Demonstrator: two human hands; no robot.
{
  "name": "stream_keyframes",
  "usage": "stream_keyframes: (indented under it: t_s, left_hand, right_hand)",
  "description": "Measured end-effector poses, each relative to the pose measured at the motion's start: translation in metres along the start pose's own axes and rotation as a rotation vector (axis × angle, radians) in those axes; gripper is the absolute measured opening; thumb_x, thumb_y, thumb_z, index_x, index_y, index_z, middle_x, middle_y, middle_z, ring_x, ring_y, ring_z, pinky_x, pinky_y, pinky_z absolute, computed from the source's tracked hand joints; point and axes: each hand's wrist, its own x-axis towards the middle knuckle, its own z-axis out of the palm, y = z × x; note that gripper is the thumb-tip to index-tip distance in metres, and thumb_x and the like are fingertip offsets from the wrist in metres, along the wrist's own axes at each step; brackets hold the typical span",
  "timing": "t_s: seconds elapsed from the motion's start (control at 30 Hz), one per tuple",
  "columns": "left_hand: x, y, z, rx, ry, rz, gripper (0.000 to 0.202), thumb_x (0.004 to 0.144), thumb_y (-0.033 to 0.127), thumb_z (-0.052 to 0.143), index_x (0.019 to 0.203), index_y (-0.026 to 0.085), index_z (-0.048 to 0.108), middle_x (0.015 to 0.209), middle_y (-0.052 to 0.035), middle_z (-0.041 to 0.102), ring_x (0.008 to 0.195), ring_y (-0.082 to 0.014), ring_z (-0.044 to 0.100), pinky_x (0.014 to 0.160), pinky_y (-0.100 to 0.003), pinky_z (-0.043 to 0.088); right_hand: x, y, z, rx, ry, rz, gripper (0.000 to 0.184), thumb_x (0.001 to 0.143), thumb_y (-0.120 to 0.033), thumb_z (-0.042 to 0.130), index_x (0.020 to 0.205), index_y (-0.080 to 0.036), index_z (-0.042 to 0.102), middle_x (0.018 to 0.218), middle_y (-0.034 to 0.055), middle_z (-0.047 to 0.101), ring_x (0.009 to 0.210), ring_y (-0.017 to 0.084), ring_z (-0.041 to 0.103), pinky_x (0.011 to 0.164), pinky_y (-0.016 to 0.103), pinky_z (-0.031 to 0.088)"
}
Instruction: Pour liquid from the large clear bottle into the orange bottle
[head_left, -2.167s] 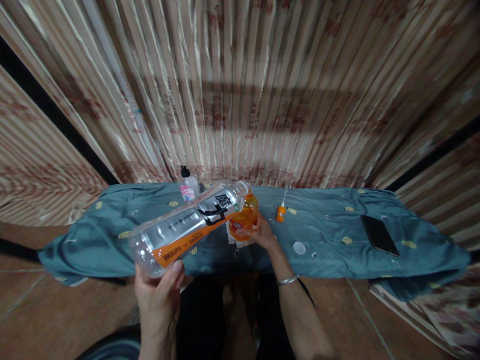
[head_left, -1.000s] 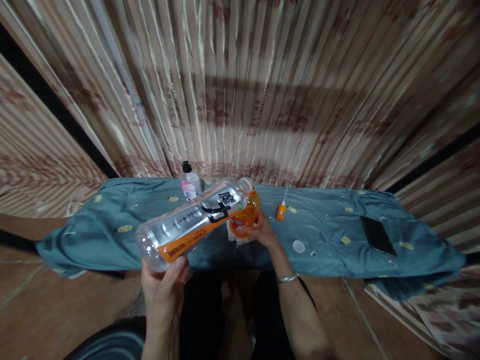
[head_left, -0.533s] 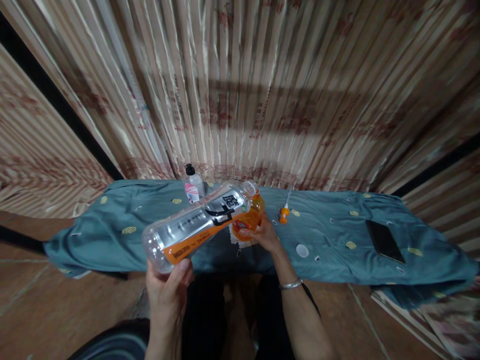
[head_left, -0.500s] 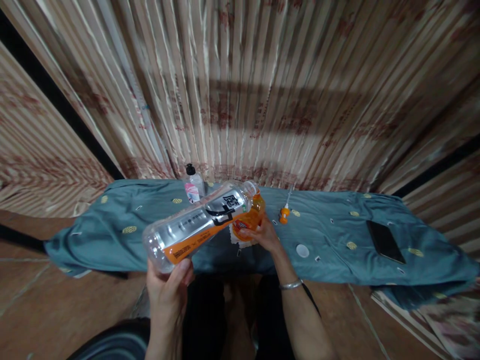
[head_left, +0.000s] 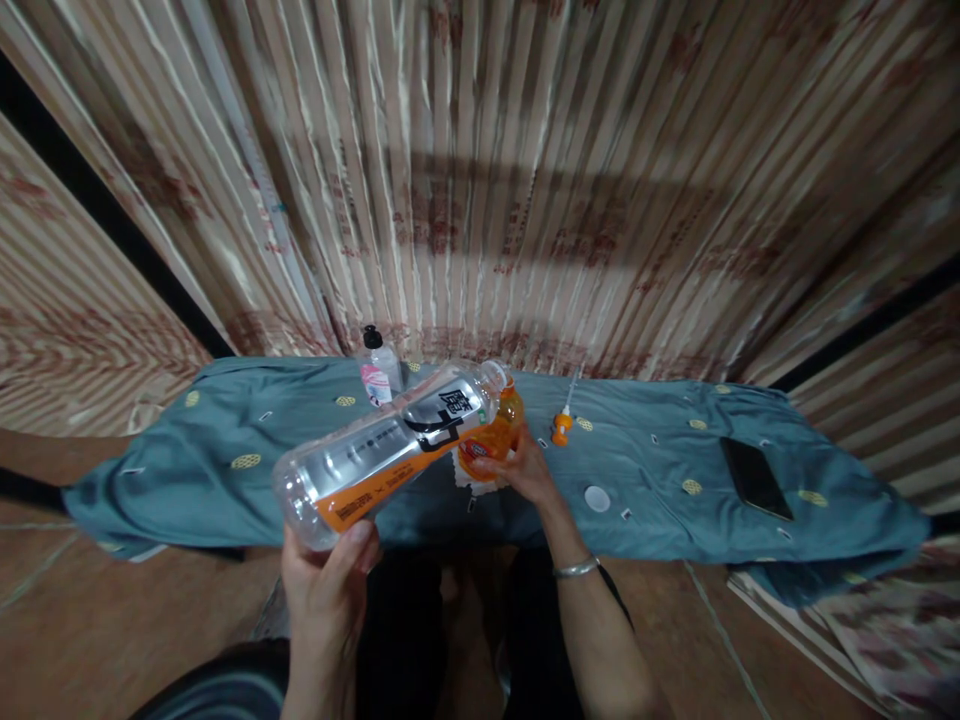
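Through my remote feed, I am seeing the left hand (head_left: 330,580) closing firmly around the base of a tilted clear bottle (head_left: 382,455), whose mouth is sitting by the neck of the orange bottle (head_left: 480,450). The right hand (head_left: 527,468) is gripping that one near the table's (head_left: 652,535) middle. A phone (head_left: 756,478) is lying toward the right edge.

big bottle (head_left: 390,450): see-through with silver, orange and black | small bottle (head_left: 510,405): orange with some red | pump (head_left: 562,428): orange and white | cloth (head_left: 637,455): blue-green, yellow spots | disc (head_left: 597,498): white | phone (head_left: 756,478): black | curtain (head_left: 480,200): tan stripes, reddish patches
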Motion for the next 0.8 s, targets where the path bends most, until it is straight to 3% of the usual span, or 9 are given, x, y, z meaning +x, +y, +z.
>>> stream_keyframes:
  t_s: [0.27, 0.4, 0.8]
  left_hand:
    - [-0.014, 0.01, 0.015, -0.019, 0.033, 0.053, 0.06, 0.046, 0.022, 0.099, 0.098, 0.022, 0.068, 0.073, 0.0028, 0.067, 0.049, -0.0088, 0.049, 0.046, -0.023, 0.038]
    - [-0.017, 0.016, 0.022, -0.026, 0.068, 0.058, 0.055, 0.04, 0.021, 0.094, 0.087, 0.022, 0.066, 0.067, 0.0034, 0.065, 0.044, -0.0086, 0.047, 0.042, -0.022, 0.035]
    - [-0.022, 0.033, 0.036, -0.046, 0.155, 0.014, 0.05, 0.034, 0.018, 0.086, 0.079, 0.023, 0.065, 0.061, 0.0061, 0.064, 0.043, -0.0083, 0.046, 0.04, -0.02, 0.034]
  right_hand:
    - [0.002, 0.002, 0.004, 0.066, -0.027, -0.029, 0.07, 0.064, -0.045, 0.102, 0.125, -0.028, 0.071, 0.13, 0.0086, 0.085, 0.124, 0.037, 0.08, 0.117, 0.059, 0.061]
    - [0.002, 0.003, 0.005, 0.082, -0.017, -0.035, 0.072, 0.062, -0.042, 0.102, 0.125, -0.028, 0.072, 0.129, 0.0078, 0.085, 0.124, 0.036, 0.081, 0.117, 0.059, 0.061]
    - [0.001, 0.002, 0.004, 0.115, -0.055, -0.047, 0.074, 0.064, -0.044, 0.102, 0.129, -0.027, 0.072, 0.134, 0.0088, 0.084, 0.125, 0.035, 0.08, 0.117, 0.055, 0.061]
